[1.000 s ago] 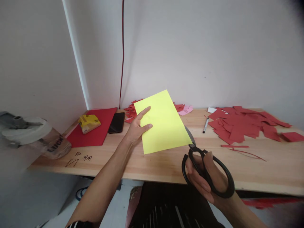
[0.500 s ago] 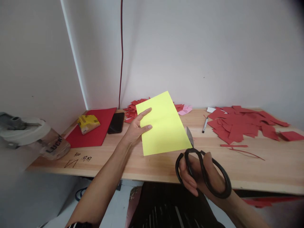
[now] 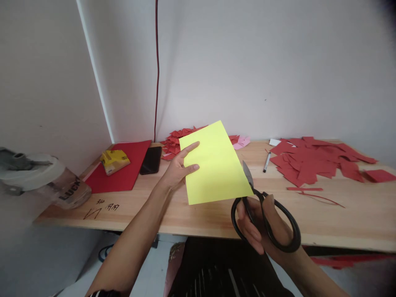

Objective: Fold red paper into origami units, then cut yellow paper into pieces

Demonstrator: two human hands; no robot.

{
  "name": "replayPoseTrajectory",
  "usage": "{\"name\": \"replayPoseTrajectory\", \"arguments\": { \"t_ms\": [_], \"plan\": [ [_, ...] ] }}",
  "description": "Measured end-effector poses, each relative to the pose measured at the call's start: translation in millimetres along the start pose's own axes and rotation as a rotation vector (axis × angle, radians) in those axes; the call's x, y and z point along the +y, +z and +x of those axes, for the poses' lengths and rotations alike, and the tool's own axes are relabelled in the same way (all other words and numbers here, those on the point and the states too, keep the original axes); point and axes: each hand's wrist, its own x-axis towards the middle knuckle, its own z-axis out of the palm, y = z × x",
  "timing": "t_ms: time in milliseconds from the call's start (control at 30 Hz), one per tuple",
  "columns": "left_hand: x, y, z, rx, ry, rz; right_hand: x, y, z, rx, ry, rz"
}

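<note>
A sheet of yellow paper [image 3: 216, 167] is raised above the wooden table, tilted. My left hand [image 3: 181, 169] grips its left edge, thumb and forefinger lying on the near face and the other fingers behind it. In my right hand [image 3: 262, 227] are black-handled scissors [image 3: 287, 212], with fingers and thumb through the loops. One scissor blade shows just beyond the sheet's lower right edge; the rest of the blades is partly hidden by the paper.
Red paper pieces [image 3: 306, 161] and a marker [image 3: 267, 162] lie at right. Folded red pieces [image 3: 175, 142] sit behind the sheet. At left are a phone [image 3: 151, 160], a red sheet [image 3: 136, 165] with a yellow packet [image 3: 115, 161], and a bottle [image 3: 58, 181] near the table [image 3: 123, 218] edge.
The yellow sheet and my left hand have shifted slightly right. The scissors' handles have turned a little and moved closer together, and more of the blade shows past the paper.
</note>
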Motion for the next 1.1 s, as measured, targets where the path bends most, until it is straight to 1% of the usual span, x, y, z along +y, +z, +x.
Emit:
{"name": "replayPoseTrajectory", "arguments": {
  "t_ms": [167, 300, 400, 600, 733, 833, 900, 1100],
  "plan": [
    [0, 0.5, 0, 0.003, -0.019, 0.008, 0, 1, -1, 0.081, -0.033, -0.074],
    [0, -0.1, 0, 0.006, -0.026, 0.013, 0, -1, -1, 0.096, -0.038, -0.09],
    [1, -0.6, 0, 0.008, -0.022, 0.021, 1, -3, -1, 0.079, -0.009, -0.082],
    [3, 0.5, -1, 0.009, -0.033, 0.035, -2, -6, 3, -0.05, 0.035, -0.085],
    [4, 1.5, -1, 0.0, -0.072, 0.031, -5, -11, 2, -0.055, 0.049, -0.092],
    [3, 1.2, -1, 0.006, -0.067, 0.032, -6, -15, 0, -0.02, 0.066, -0.085],
    [3, 0.6, -1, 0.007, -0.066, 0.03, -6, -16, 0, -0.018, 0.068, -0.08],
    [3, -0.5, -1, -0.021, -0.075, 0.058, -3, -14, 5, -0.094, 0.008, -0.082]
  ]
}}
